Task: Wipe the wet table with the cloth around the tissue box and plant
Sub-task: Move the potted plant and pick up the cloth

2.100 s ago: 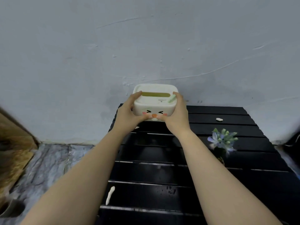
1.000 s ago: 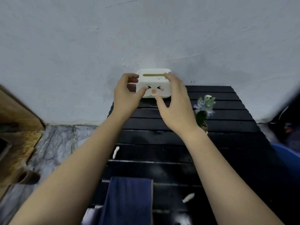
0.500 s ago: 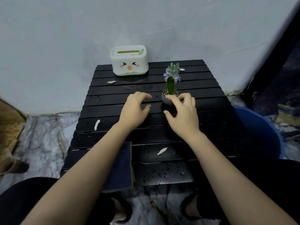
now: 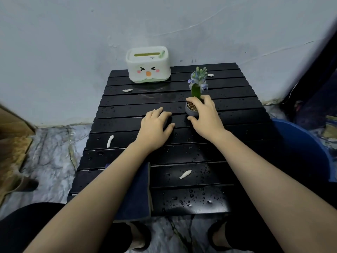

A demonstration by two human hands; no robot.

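Observation:
A white tissue box [image 4: 148, 64] with a cartoon face stands at the back left of the wet black slatted table [image 4: 228, 125], against the wall. A small potted plant [image 4: 196, 94] with purple flowers stands mid-table in a grey pot. My right hand [image 4: 206, 115] is wrapped around that pot. My left hand [image 4: 155, 126] rests flat on the slats just left of the pot, fingers apart, holding nothing. A dark blue cloth [image 4: 135, 194] lies at the front left of the table, partly hidden under my left forearm.
Several small white scraps [image 4: 185, 174] lie scattered on the slats, and water drops cover the front. A blue tub [image 4: 302, 148] stands on the floor at the right. A wooden board [image 4: 12, 136] leans at the left. My feet show below the table's front edge.
Both hands let go of the tissue box at the back and drew back to mid-table. My right hand has closed around the plant pot. The view tilted down and back.

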